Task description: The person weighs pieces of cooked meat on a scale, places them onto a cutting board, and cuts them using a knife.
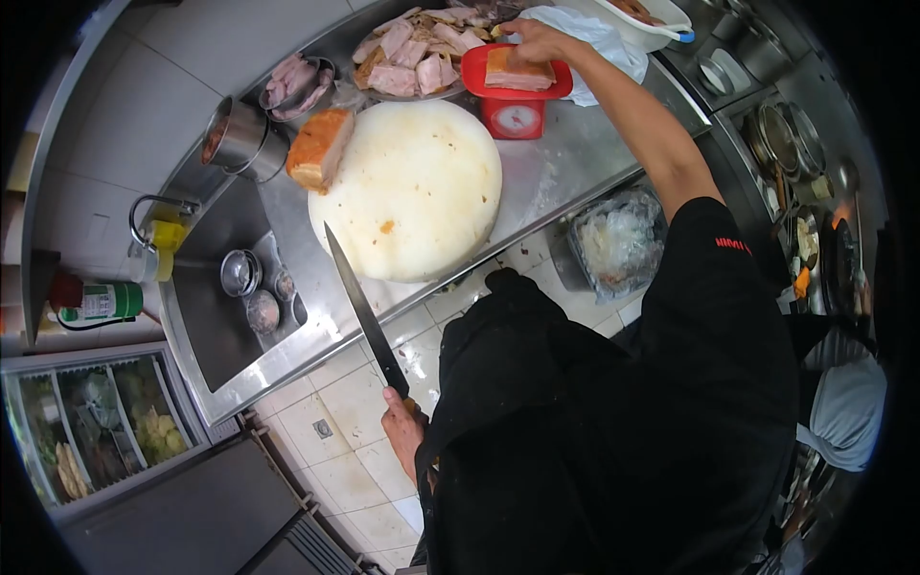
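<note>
My left hand (402, 430) is closed around the handle of a long knife (360, 303), whose blade points up and left to the edge of the round white chopping block (422, 182). My right hand (540, 48) reaches over a red kitchen scale (514, 118). Its thumb lies against a slab of roast pork (518, 74) in the scale's red tray; the other fingers reach past the slab and partly hide one another. Another thick chunk of roast pork (320, 150) with orange skin rests at the block's left edge. Behind the block, a large tray holds several cut pork pieces (412, 48).
A sink (225, 331) with metal bowls is at the left, near a faucet (144, 222). Metal containers (237, 134) stand behind the block. Below the counter is a bin with a plastic bag (621, 242). Pans and utensils (791, 139) line the right side.
</note>
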The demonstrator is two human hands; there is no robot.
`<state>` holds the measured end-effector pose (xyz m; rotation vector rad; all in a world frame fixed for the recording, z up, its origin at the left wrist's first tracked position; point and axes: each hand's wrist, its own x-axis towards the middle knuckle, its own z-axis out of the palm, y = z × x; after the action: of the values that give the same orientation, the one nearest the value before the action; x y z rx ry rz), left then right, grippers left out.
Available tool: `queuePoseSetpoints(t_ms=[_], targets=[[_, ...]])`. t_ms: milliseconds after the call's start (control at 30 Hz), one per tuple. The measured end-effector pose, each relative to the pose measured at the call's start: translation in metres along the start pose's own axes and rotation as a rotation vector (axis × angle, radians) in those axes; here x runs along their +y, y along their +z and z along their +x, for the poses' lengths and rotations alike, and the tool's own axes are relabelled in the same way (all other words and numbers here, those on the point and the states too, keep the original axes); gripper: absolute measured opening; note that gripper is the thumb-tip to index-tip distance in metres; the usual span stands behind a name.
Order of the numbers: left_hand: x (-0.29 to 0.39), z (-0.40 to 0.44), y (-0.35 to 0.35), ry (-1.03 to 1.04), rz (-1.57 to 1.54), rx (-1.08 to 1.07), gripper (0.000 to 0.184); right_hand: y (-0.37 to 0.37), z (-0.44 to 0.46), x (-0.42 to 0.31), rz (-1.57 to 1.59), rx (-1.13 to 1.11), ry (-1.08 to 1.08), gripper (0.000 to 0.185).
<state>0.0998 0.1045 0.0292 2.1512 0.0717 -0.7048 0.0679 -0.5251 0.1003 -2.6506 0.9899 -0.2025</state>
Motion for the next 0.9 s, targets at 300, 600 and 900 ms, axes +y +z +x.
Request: queuePoseSetpoints(t_ms=[300,600,900], targets=[[0.014,0.003,0.008,0.004,0.030,0.000,0.086,-0.001,0.001,0.011,0.095,-0.002,-0.009,0.081],[0.018,0.014,0.021,-0.037,-0.033,-0.004,0.080,0.013,-0.022,-0.013,-0.084,0.086,-0.162,0.060],[0.041,0.022,0.034,-0.056,-0.042,-0.053,0.079,0.087,-0.060,-0.159,0.095,0.313,-0.617,0.052]])
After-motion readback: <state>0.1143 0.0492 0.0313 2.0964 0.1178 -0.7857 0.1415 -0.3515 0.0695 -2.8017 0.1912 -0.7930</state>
